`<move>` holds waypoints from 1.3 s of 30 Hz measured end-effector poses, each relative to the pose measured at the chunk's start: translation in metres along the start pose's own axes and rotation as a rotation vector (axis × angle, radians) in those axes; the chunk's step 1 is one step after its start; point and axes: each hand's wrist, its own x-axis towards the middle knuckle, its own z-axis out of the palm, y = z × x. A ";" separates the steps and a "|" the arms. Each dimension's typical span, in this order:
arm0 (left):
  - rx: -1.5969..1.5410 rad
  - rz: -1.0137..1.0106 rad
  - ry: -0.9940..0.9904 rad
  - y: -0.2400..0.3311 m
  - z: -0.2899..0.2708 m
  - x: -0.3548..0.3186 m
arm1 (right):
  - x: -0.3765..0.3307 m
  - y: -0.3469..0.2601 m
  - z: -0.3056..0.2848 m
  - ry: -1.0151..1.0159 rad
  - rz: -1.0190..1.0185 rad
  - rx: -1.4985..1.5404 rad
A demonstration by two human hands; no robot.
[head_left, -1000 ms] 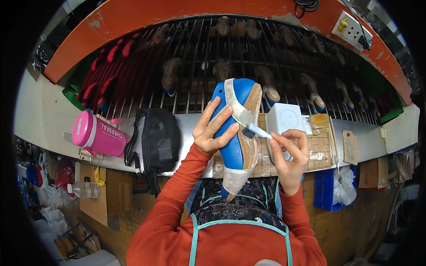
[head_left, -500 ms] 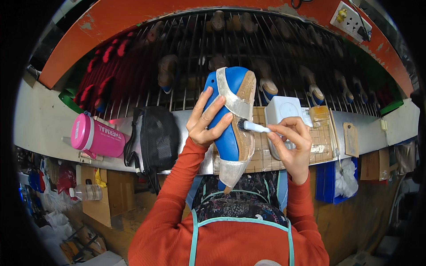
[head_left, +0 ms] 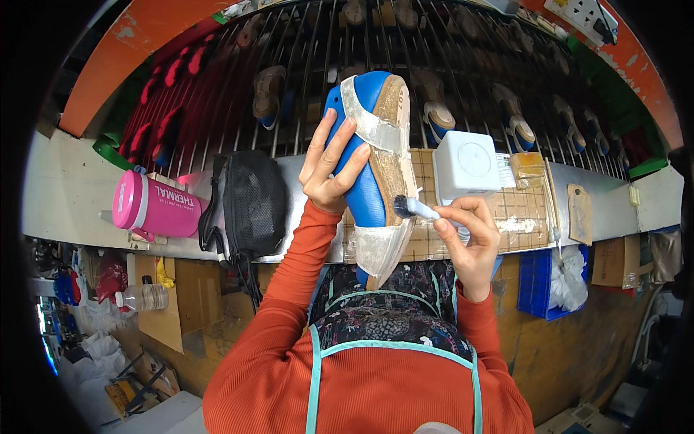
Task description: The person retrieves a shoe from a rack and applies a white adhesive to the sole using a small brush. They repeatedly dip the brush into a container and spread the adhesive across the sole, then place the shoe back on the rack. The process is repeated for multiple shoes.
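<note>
Before us, the steel bench [head_left: 603,211] carries a gridded cardboard sheet [head_left: 522,210]. Over it we have the blue, silver-strapped shoe [head_left: 369,205], our left hand [head_left: 329,170] gripping its blue flank and our right hand [head_left: 471,237] pinching the brush [head_left: 423,210] by its handle. Steady support and light, even strokes along the cork band [head_left: 394,182] should serve us best. Compared with half a second ago, the bristles [head_left: 401,205] sit farther down the cork, nearer the lower strap [head_left: 379,247].

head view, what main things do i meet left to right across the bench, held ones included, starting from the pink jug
Pink insulated jug, black mesh bag, strapped shoe on a blue last, small brush, white plastic container, amber block, flat tan piece.
</note>
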 end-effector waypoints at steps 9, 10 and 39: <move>-0.012 -0.049 0.082 0.006 0.018 -0.002 | -0.014 -0.003 0.003 0.122 -0.055 0.104; -0.012 -0.060 0.099 0.008 0.021 -0.002 | -0.010 -0.001 0.005 0.167 -0.011 0.031; 0.159 -0.327 0.079 -0.016 0.022 -0.020 | 0.005 -0.003 0.031 0.128 -0.019 -0.086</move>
